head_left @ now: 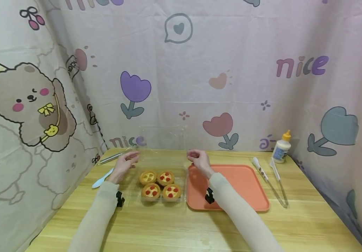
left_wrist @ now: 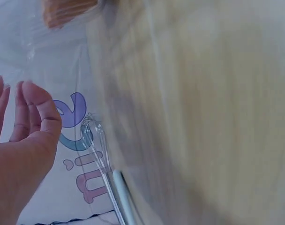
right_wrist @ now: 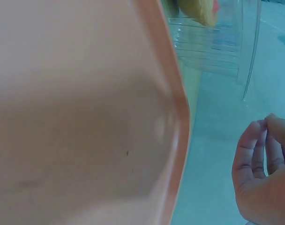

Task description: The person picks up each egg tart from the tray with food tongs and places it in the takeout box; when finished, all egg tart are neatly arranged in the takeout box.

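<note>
A clear plastic box (head_left: 135, 194) stands on the table with several small round tarts (head_left: 151, 191) in it, most topped with red pieces. Its transparent lid (head_left: 163, 143) is raised at the back. My left hand (head_left: 126, 165) is beside the lid's left side, fingers loosely bent and nothing between them; the left wrist view shows a gap between thumb and fingers. On the other side, my right hand (head_left: 200, 162) hovers over the back left corner of an orange tray (head_left: 231, 189). Its bent fingertips (right_wrist: 269, 121) come near the thumb, close to the lid's corner, holding nothing.
Left of the box lie a whisk (head_left: 110, 158) and a pale blue spatula (head_left: 103, 178). Tongs (head_left: 273, 185) with white tips lie right of the tray. A white bottle (head_left: 281, 148) with a yellow cap stands at the back right. A printed curtain (head_left: 247, 45) hangs behind the table.
</note>
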`<state>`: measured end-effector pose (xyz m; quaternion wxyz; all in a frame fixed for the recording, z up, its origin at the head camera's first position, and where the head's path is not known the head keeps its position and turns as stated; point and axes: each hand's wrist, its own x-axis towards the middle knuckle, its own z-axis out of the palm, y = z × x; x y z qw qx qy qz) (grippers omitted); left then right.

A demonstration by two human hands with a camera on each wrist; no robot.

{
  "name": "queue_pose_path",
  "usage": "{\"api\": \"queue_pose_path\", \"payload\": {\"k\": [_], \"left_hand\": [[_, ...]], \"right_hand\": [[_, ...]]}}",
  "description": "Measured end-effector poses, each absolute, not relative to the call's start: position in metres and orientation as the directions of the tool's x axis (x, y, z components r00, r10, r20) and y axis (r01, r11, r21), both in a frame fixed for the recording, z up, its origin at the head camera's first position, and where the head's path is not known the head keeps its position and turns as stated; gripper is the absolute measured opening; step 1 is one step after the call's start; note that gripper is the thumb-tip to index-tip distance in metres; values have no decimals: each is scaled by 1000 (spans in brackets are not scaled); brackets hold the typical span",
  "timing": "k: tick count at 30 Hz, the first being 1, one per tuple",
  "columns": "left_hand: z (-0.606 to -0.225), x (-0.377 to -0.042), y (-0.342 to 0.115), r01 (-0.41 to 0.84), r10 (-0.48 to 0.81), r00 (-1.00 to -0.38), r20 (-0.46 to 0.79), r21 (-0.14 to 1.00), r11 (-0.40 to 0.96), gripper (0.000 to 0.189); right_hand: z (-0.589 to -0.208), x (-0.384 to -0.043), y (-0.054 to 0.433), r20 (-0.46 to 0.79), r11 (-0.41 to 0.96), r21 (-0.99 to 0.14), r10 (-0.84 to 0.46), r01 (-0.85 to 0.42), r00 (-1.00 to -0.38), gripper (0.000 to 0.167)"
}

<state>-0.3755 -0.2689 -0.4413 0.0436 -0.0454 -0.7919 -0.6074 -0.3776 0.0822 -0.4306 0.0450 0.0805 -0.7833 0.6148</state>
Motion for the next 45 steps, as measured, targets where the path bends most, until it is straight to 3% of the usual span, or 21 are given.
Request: {"api": "queue_pose_path", "payload": {"k": [10, 17, 29, 39, 45], "left_hand": [[-427, -368, -274, 97, 37, -995, 93, 986, 133, 44], [-425, -366, -280, 53, 99, -993, 57, 998, -39, 23], [-432, -359, -290, -38, 198, -980, -10, 989, -140, 16], [-439, -349, -293, -24, 235, -972, -12, 999, -47, 16], [-444, -341, -295, 20, 209, -978, -12, 988, 151, 42]], "right_hand": [[-429, -369, 87, 186, 264, -943, -91, -204, -978, 22], [-429, -364, 88, 137, 192, -968, -124, -159, -983, 25], [-430, -352, 92, 32, 60, -997, -182, -44, -983, 29], [-433, -343, 96, -28, 83, -996, -240, 8, -970, 29], [-437, -336, 98, -39, 136, -991, -268, 2, -963, 31]]}}
